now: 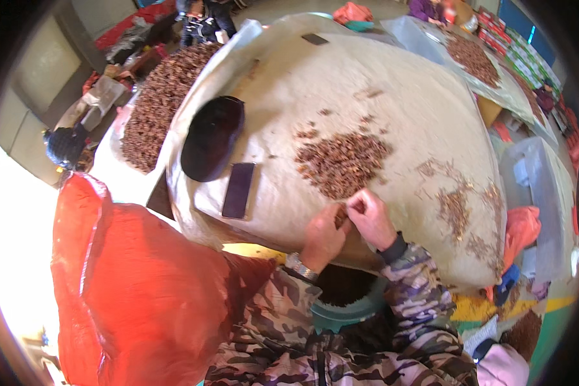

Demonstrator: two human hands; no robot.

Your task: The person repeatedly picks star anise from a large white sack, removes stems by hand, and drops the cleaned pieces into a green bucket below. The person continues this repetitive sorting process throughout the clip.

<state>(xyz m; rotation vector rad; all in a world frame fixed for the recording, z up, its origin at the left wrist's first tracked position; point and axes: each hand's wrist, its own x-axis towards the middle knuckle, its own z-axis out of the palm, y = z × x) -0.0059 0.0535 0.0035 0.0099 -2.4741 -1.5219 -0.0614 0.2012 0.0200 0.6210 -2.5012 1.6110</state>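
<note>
A pile of brown dried plant pieces [342,161] lies on the pale cloth-covered table [415,111] before me, its near tip just beyond my fingers. My left hand [324,236], with a metal-banded watch [300,266] at its wrist, is curled around some of these brown pieces [340,216]. Touching or almost touching its fingertips, my right hand [375,219] is bent with thumb and forefinger together and brown material showing in its fingers. Exactly what is pinched there is too small to tell. Thin brown scraps [453,212] are strewn to the right.
A smartphone [239,190] and a dark oval object [213,138] lie left on the table. A big red sack [144,294] bulges at my left. Below the table edge sits a teal basin [345,318] with dark contents. Larger heaps [161,111] and other people [205,21] are around.
</note>
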